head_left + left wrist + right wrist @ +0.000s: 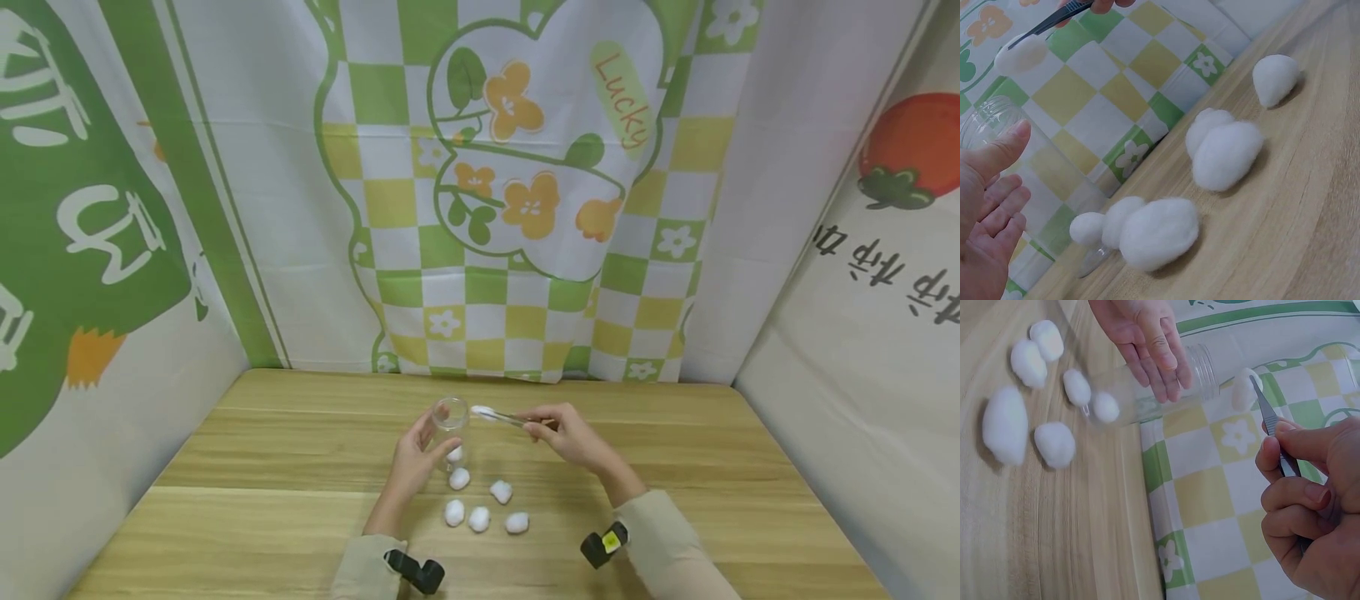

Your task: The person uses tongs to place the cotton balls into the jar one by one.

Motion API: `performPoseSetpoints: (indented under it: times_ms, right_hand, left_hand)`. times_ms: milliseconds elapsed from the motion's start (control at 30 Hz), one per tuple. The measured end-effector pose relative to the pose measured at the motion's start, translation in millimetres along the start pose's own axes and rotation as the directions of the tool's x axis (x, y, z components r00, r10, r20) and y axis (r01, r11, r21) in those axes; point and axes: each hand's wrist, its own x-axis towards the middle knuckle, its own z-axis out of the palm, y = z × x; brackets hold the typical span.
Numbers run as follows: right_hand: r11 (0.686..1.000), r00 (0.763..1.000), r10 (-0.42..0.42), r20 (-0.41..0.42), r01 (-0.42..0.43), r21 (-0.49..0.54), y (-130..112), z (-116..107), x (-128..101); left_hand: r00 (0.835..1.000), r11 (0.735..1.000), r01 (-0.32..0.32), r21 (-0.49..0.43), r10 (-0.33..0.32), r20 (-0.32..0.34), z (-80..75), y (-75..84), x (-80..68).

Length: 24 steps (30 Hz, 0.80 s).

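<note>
Head view: at lower centre, left hand (411, 460) clamps the jar (452, 428) between thumb and fingers, likely to steady it; right hand (572, 435) pinches tweezers (513, 419) gripping a cotton ball (483, 412) near the mouth. Left wrist: loose balls (1160, 234) on table (1297, 162), centre to upper right. Right wrist: another ball (1107, 407) inside jar, left of centre; tweezers angled, probably for tip control.

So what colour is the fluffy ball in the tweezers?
The cotton ball in the tweezers is white; the left wrist view shows it best.
</note>
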Motion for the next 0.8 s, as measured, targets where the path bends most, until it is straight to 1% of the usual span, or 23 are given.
performPoseSetpoints:
  times_ms: [200,433,567,800]
  right_hand:
    - [1.000,1.000,0.010,0.013,-0.010,0.000,-2.7,5.1,3.6]
    - [0.999,0.999,-0.040,0.004,0.040,-0.029,-6.9,10.0,9.4]
    - [0.998,0.999,-0.053,-0.002,0.053,-0.020,-7.1,12.6,12.5]
    - [0.999,0.999,-0.044,0.008,0.044,0.018,-8.1,18.7,16.7]
  left_hand:
    - [1.000,1.000,0.002,-0.005,-0.002,0.001,0.0,0.1,-0.6]
    - [1.000,1.000,0.003,-0.008,-0.003,0.003,0.2,1.1,-0.9]
    - [1.000,1.000,0.004,0.003,-0.004,0.003,0.1,1.9,-1.0]
    - [1.000,1.000,-0.006,0.015,0.006,0.001,0.0,1.0,-1.0]
